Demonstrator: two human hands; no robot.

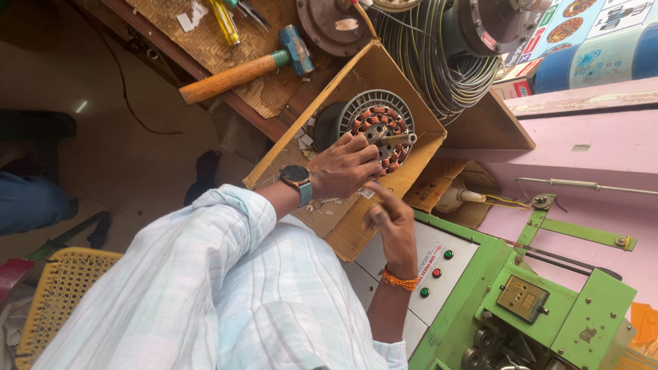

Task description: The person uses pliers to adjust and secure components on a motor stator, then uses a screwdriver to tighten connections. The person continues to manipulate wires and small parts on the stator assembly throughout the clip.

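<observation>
A: What's the left hand [343,168] doing?

B: It's got a watch [296,177] on the wrist. Fingers are bent over the stator [384,113], on the side near the person. Looks like it holds it so it can't roll.

A: Where's the stator?

B: On its side in an open box [373,68], w/ the shaft [401,139] sticking out to the right. You can see the copper coils [363,120] in a ring round the shaft.

A: And the right hand [391,223]?

B: Just below the left one, over the box edge. Most fingers are curled in, one finger points up at the coils. Maybe it pinches sth tiny, like a thin wire. Can't tell, too small.

A: So what step is it?

B: I think it's coil work. One hand steadies, the other gets set to poke or thread at the coils. That's my guess, not sth I see.

A: What does the next move need?

B: A gentle touch, imo. The coil wire looks thin, so the right hand should go slow and the left should keep the stator from turning.

A: Other stuff nearby?

B: A hammer [247,68] and a yellow screwdriver [225,20] on the bench above the box, well apart from the hands. A big cable roll [432,68] next to the box. A green machine [582,308] w/ buttons at the bottom right.
</observation>
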